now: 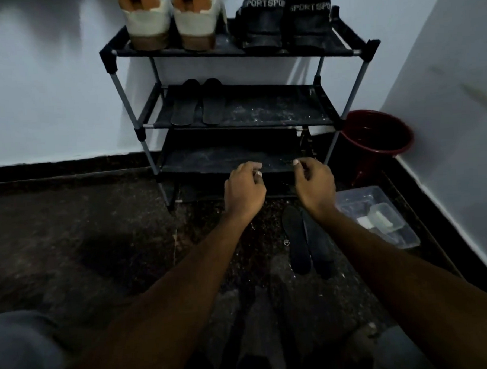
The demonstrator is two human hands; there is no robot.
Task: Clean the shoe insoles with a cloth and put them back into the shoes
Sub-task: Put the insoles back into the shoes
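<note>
Left hand (244, 188) and right hand (314, 185), empty and loosely curled, near shoe rack (275, 109). I judge insoles (296, 243) before it light, floppy: pinch heel.

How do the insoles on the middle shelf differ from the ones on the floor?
The shelf insoles lie on the left of the rack's middle shelf; the floor insoles lie on the floor beside the plastic container. The shelf insoles show fully; the right forearm partly covers the floor insoles. Both are dark pairs lying side by side.
</note>
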